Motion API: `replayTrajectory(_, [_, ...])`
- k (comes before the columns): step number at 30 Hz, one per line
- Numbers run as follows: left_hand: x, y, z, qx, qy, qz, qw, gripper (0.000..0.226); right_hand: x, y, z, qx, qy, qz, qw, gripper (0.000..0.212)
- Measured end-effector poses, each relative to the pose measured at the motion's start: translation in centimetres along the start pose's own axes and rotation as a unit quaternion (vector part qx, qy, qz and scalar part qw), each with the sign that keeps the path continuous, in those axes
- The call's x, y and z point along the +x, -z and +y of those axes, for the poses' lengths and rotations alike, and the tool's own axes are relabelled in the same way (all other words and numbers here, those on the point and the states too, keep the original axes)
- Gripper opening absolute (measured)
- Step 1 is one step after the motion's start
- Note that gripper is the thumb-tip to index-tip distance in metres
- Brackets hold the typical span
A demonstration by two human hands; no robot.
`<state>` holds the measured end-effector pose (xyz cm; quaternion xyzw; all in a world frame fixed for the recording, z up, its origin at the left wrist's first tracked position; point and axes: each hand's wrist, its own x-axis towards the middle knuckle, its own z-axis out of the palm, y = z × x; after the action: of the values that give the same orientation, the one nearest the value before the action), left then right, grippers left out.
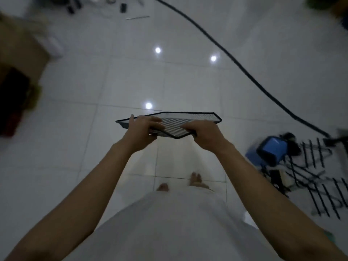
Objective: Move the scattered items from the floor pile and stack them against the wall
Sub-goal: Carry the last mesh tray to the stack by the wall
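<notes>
I hold a black wire-mesh tray (190, 116) in front of me at about waist height, above the white tiled floor. My left hand (143, 129) grips its left near edge, thumb on the rim and fingers curled over it. My right hand (202, 134) grips the right near edge. The tray is roughly level, and a ribbed grey surface shows inside it. The floor pile (308, 166) lies to my right: a blue box-like object and several black hangers and wire pieces, blurred by motion.
A thick black hose (239, 66) runs diagonally across the floor from the top centre to the right. A cardboard box (20, 46) and dark red items stand at the left. Small clutter lies at the far top. My bare feet (195, 180) show below.
</notes>
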<state>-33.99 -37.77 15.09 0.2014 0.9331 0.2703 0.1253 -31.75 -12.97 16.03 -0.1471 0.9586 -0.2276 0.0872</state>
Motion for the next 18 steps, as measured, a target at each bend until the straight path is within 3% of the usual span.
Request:
replayTrajectory(5, [-8.0, 3.8, -7.4, -0.1, 0.119, 0.133, 0.979, 0.04, 7.3, -4.1, -9.6, -0.063, 0.11, -0.057, 0.99, 0.037])
replayTrajectory(10, [-13.8, 5.4, -9.3, -0.084, 0.21, 0.24, 0.944, 0.038, 12.1, -8.2, -18.1, -0.116, 0.252, -0.084, 0.957, 0.034])
replayTrajectory(18, [-14.9, 7.4, -15.8, 0.019, 0.341, 0.28, 0.897, 0.041, 20.1, -13.0, -25.0, -0.129, 0.365, -0.133, 0.912, 0.034])
